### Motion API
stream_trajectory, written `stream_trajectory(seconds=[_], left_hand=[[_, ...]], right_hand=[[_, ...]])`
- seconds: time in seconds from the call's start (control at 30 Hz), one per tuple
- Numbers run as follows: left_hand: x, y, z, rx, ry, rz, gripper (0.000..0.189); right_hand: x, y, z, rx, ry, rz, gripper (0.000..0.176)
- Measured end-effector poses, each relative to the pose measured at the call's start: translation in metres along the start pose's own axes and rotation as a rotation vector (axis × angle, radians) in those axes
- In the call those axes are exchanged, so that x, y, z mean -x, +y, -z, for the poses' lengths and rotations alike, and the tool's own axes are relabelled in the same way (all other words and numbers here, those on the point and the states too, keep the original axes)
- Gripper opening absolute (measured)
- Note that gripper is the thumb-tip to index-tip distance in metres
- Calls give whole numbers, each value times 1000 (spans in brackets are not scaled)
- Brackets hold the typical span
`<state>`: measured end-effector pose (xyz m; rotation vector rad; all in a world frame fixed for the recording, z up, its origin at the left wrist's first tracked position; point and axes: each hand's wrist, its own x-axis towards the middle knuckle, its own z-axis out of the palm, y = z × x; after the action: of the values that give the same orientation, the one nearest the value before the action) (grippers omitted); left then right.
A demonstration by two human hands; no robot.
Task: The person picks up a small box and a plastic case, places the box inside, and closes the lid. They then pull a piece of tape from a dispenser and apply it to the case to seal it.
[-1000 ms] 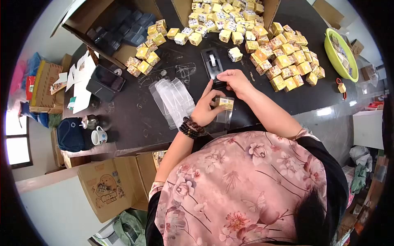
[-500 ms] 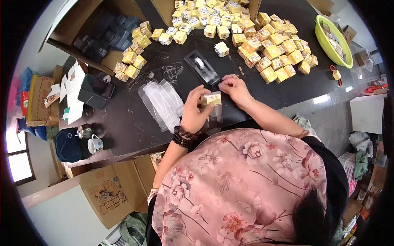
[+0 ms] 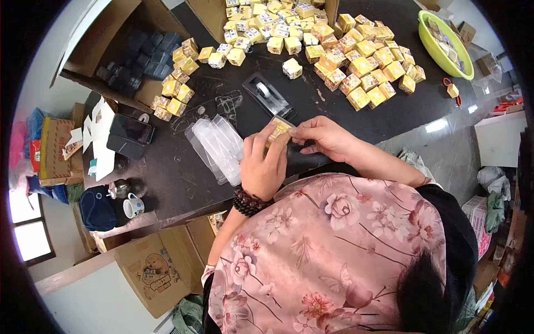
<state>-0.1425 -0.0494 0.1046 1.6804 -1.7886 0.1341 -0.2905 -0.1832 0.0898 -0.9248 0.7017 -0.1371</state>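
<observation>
My left hand (image 3: 263,164) is closed around a clear plastic box (image 3: 286,121) with a small yellow printed box (image 3: 278,131) inside. Its fingers lie over the front and hide the lower part. At the right edge of this package, my right hand (image 3: 328,139) pinches thumb and forefinger together; whatever is between the fingertips is too small to make out. Just beyond both hands stands a black tape dispenser (image 3: 279,106) with a roll of clear tape (image 3: 263,89). Flat clear plastic boxes (image 3: 219,147) lie stacked left of my left hand.
Many small yellow boxes (image 3: 361,67) are heaped at the back, beside an open carton (image 3: 200,16). Another carton (image 3: 83,72) holds clear packages. A green basket (image 3: 427,42) stands far right; a phone (image 3: 139,132) and mug (image 3: 133,206) are left.
My right hand has left the end of the tape dispenser and come to the package's edge. The package is turned and raised, its yellow front now facing up. The view has shifted slightly.
</observation>
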Motion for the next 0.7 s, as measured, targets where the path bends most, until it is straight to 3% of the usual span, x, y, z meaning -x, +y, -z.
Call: stream_trajectory(seconds=[0.07, 0.1, 0.13, 0.17, 0.23, 0.27, 0.3, 0.33, 0.4, 0.47, 0.5, 0.6, 0.67, 0.7], left_hand=[[0, 2, -1, 127, 33, 49, 38], [0, 4, -1, 125, 35, 49, 38], [1, 4, 0, 336, 36, 232, 37], [2, 6, 0, 545, 37, 415, 35], [11, -10, -5, 741, 63, 505, 39], [21, -23, -10, 818, 75, 554, 41], [17, -18, 3, 1130, 13, 818, 38], [20, -19, 5, 1236, 48, 865, 34], [32, -29, 9, 1384, 13, 909, 27], [54, -48, 24, 1287, -242, 817, 34], [53, -44, 42, 1297, -376, 893, 48], [75, -65, 69, 1397, -810, 731, 66], [86, -78, 66, 1384, -821, 762, 61], [89, -81, 64, 1368, -846, 792, 57]], right_hand=[[-4, 1, 4, 36, -17, -1, 25], [-6, -1, 5, 466, 18, 158, 27], [-11, 2, 4, 894, 55, 315, 30], [-16, 9, 3, 833, 57, 398, 30], [-27, -11, 6, 980, 65, 736, 25], [-45, -21, 12, 912, 178, 852, 23], [-64, -35, 23, 1080, 359, 1016, 29], [-94, -43, 41, 1277, 572, 1178, 43], [-143, -52, 78, 1599, 673, 1123, 51], [-165, -68, 100, 1650, 267, 650, 48], [-151, -75, 88, 1577, 312, 622, 42], [-108, -83, 53, 1073, 458, 465, 31], [-102, -60, 54, -2, 84, 344, 41], [-97, -51, 53, -245, -50, 363, 37]])
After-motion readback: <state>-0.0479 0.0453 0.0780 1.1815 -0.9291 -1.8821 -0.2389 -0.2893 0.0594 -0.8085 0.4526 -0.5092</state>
